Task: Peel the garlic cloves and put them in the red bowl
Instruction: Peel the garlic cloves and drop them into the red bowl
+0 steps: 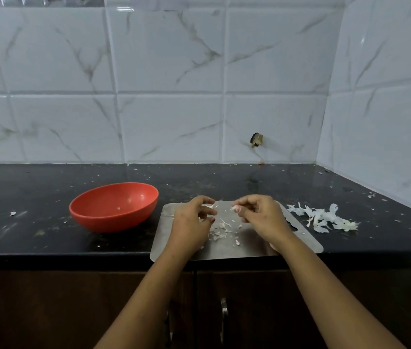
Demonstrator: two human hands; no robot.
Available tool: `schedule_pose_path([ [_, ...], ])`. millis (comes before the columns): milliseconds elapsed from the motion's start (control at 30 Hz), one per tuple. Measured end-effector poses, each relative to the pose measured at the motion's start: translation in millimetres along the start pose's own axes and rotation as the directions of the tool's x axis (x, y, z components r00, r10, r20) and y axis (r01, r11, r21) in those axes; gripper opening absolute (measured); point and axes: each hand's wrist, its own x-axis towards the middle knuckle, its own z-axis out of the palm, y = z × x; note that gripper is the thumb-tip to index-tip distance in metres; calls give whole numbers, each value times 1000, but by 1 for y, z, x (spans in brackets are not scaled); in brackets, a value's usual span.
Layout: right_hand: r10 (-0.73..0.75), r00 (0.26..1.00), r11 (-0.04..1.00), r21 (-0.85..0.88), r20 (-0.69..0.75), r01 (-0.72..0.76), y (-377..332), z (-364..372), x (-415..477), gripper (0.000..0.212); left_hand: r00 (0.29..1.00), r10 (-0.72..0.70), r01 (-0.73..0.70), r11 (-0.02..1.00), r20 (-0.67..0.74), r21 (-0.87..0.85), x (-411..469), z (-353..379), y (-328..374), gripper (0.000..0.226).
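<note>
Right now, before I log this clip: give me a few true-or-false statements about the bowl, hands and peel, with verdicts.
1. The red bowl sits left of the steel board. True.
2. The red bowl holds a heap of cloves. False: only a speck or two shows inside.
3. The right hand pinches a garlic clove above the board. True.
4. The loose peel is piled in the bowl. False: the peel pile lies on the counter, right of the board.
</note>
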Motion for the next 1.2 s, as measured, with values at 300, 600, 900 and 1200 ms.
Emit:
schedule_pose_path([
  [300,-175,947,751,-585,269,305,-5,-1,-4,24,999,-26,26,1000,47,14,4,5,-6,24],
  [600,-171,919,602,-701,354,382,-13,3,-5,37,997,-32,25,994,67,108,4,9,-6,23],
  [900,-175,926,565,-736,335,373,-8,11,-5,23,994,-60,50,993,95,104,3,7,-4,27],
  [1200,-126,980,916,-360,154,175,-2,4,-4,17,997,-18,15,999,81,40,3,6,-5,16],
])
